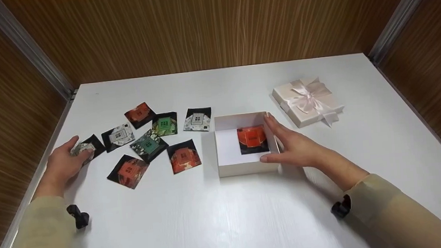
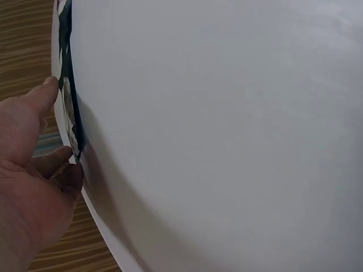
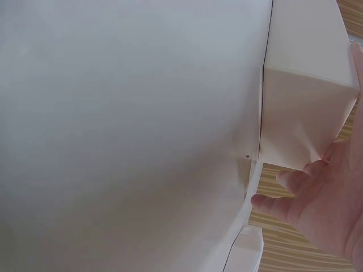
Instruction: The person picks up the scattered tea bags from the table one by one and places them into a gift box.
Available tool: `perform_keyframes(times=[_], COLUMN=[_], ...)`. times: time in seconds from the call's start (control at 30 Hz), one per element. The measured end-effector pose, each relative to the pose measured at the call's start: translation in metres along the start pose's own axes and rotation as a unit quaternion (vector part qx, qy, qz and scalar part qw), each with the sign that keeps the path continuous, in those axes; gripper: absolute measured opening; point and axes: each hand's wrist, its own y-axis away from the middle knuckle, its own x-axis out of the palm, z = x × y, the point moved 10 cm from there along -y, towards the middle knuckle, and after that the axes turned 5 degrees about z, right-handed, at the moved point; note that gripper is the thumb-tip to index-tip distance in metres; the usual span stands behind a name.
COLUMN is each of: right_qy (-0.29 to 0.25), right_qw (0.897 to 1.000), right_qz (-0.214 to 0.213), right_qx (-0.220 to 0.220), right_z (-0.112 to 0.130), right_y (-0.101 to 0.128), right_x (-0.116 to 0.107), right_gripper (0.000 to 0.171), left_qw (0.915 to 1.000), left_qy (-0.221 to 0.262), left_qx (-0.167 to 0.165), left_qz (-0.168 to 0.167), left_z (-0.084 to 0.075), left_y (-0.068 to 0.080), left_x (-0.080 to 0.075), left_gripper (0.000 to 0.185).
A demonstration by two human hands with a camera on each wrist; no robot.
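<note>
A person sits at a white table [image 1: 229, 219], both hands out, seen from above. The left hand [image 1: 62, 164] lies near the table's left edge with fingers and thumb curled round a small black-and-white sachet [image 1: 85, 147], pinching its near end. The left wrist view shows the thumb and fingertips closing on the packet's thin edge.

The right hand [image 1: 292, 143] rests against the right wall of an open white cardboard box [image 1: 234, 166] in the middle of the table. Its fingers are straight, laid along the rim, and the thumb touches the near right corner. It steadies the box rather than gripping it. One orange sachet [image 1: 252, 139] lies flat inside, against the right wall.

Six more sachets are scattered between the left hand and the box: a grey one [image 1: 118, 136], a red one [image 1: 139, 114], a green one [image 1: 164, 123], a teal one [image 1: 148, 145], another black-and-white one [image 1: 198, 119], and two orange ones [image 1: 128, 171] [image 1: 183, 156] nearest the person. A white lid with a pale pink ribbon bow [image 1: 308, 100] sits apart, beyond and right of the box.

The sachets look light, thin and flexible, probably with slick foil surfaces, so they likely lift best by pinching a corner or edge. The box seems light and stiff, and may slide unless braced.
</note>
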Motion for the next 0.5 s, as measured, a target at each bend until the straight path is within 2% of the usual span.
perform_keyframes(times=[0.27, 0.5], right_qy=[0.001, 0.004], right_qw=[1.000, 1.000], right_qz=[-0.001, 0.002], right_qx=[0.001, 0.004], right_z=[-0.0005, -0.0007], right_y=[0.0000, -0.0003], right_x=[0.0007, 0.0001], right_gripper=[0.122, 0.122], left_qw=[0.9995, 0.9998], left_qy=[-0.031, -0.013], left_qx=[-0.003, -0.013], left_qz=[0.003, 0.010], left_z=[0.0037, 0.0063], left_y=[0.0021, 0.0046], left_x=[-0.0007, -0.0016], left_gripper=[0.078, 0.087])
